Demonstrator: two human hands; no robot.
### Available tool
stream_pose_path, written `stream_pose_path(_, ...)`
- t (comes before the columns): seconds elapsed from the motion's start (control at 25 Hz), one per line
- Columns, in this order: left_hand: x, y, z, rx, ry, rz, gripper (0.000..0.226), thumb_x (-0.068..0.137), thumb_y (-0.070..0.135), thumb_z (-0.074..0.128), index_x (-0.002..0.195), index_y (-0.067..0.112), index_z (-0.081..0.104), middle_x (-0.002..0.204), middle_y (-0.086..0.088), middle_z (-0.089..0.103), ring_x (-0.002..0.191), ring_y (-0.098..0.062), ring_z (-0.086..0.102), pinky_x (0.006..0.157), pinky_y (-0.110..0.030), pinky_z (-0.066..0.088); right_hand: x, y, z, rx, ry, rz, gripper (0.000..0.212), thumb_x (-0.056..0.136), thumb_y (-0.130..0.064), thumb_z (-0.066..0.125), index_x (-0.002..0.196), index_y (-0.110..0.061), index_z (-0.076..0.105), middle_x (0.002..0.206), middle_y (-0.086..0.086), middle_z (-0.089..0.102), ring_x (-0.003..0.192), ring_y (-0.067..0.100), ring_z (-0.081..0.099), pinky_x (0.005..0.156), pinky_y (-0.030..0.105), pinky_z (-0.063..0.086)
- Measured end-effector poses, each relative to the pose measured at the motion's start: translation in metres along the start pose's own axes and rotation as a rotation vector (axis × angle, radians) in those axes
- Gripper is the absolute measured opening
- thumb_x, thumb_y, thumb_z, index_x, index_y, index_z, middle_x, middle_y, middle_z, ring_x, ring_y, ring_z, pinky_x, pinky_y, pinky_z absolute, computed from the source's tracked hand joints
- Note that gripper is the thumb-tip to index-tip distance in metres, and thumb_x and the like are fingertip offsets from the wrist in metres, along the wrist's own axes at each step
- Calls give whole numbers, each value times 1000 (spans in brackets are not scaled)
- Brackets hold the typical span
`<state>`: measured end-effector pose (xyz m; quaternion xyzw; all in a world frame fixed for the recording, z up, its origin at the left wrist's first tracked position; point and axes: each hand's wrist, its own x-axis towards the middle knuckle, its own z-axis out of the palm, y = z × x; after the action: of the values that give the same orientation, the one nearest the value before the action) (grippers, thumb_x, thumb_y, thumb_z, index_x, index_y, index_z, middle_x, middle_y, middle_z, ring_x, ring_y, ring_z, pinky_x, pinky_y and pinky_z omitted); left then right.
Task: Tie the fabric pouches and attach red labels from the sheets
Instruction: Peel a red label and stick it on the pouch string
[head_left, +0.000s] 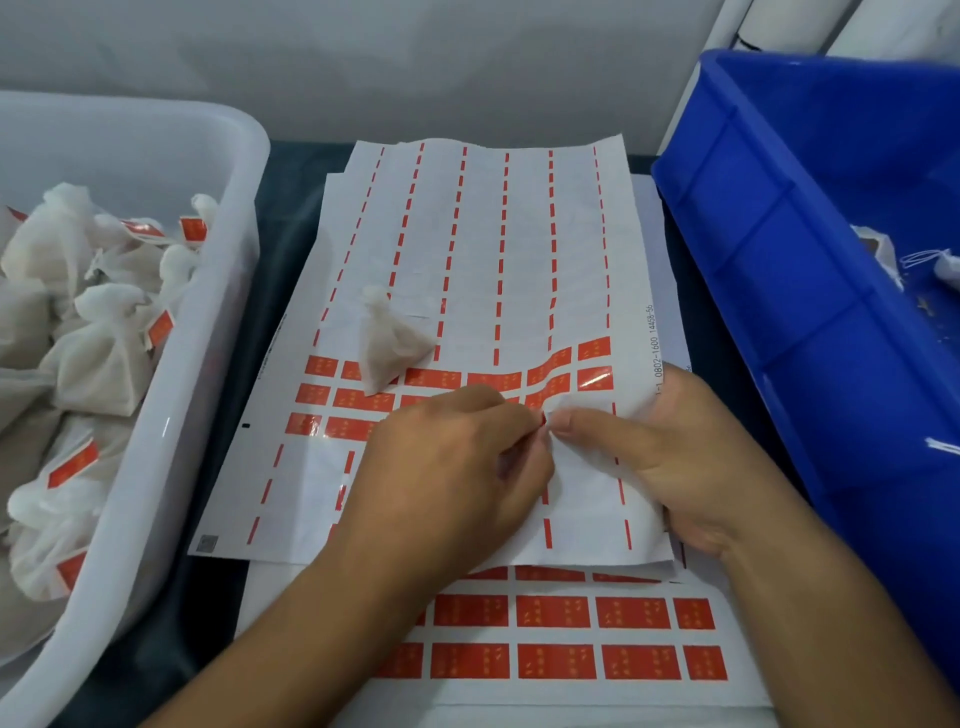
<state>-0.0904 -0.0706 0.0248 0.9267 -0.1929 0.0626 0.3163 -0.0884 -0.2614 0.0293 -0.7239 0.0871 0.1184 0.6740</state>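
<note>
Both hands meet over the top label sheet (467, 249) on the bench (280, 218). The left hand (447, 467) has its fingers curled, fingertips pinching at a red label (543, 419) right where the right hand's thumb presses. The right hand (675, 457) grips the sheet's edge, lifting and curling the paper. Just beyond the left hand, a tied fabric pouch (389, 343) sits on the sheet, touching the remaining rows of red labels. Further to the left of that hand, a white tub (208, 332) holds labelled pouches. To the right of the right hand stands a blue crate (779, 260). A fuller sheet (571, 639) lies under the wrists.
</note>
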Motion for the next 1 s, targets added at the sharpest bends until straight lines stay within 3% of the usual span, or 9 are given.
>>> stream_pose_path(0.12, 0, -1, 2, -96, -19, -83, 32, 91, 50, 53, 99, 32, 79, 89, 17, 73, 72, -4, 65, 69, -16, 57, -2, 0, -2, -55, -21, -10, 36, 81, -35, 85, 110, -48, 69, 105, -22, 77, 88, 11, 78, 68, 36, 65)
stream_pose_path(0.24, -1, -6, -1, -230, -44, -125, 23, 93, 49, 64, 108, 37, 77, 97, 26, 71, 86, 1, 66, 71, -9, 55, -3, 1, -4, -12, -44, 17, 51, 73, -40, 87, 119, -45, 66, 109, -15, 78, 89, 19, 79, 74, 48, 64)
stream_pose_path(0.4, 0, -9, -4, -295, -61, -139, 26, 86, 50, 72, 110, 41, 75, 93, 34, 66, 95, 8, 62, 75, -2, 51, 1, 6, -4, 54, -6, 43, 41, 78, -26, 87, 114, -37, 71, 105, -7, 79, 86, 25, 79, 73, 53, 64)
stream_pose_path(0.64, -1, -6, -4, -221, -16, -90, 34, 84, 57, 68, 110, 37, 76, 93, 26, 69, 81, 1, 66, 69, -14, 59, 2, 10, 1, 124, -18, 22, 32, 85, -14, 81, 96, -44, 77, 101, -6, 80, 86, 23, 79, 68, 44, 65)
stream_pose_path(0.8, -2, -4, -5, -189, 21, -67, 35, 87, 53, 68, 111, 30, 79, 95, 17, 73, 77, -3, 67, 70, -24, 62, 4, 11, 0, 165, -29, 45, 28, 84, -16, 81, 102, -37, 77, 104, -3, 80, 89, 26, 79, 72, 47, 65)
stream_pose_path(0.88, -2, -4, -5, -185, 25, -60, 33, 88, 50, 70, 111, 28, 80, 95, 16, 74, 77, -4, 67, 70, -26, 62, 4, 11, -1, 183, -58, 68, 29, 83, -18, 83, 108, -32, 77, 108, 0, 80, 94, 29, 78, 80, 53, 63)
stream_pose_path(1.0, -2, -3, -6, -173, 22, -62, 32, 88, 50, 70, 110, 29, 80, 95, 16, 74, 76, -3, 66, 70, -25, 62, 4, 11, 0, 175, -50, 77, 27, 82, -19, 83, 105, -31, 78, 107, 0, 80, 92, 29, 79, 79, 52, 64)
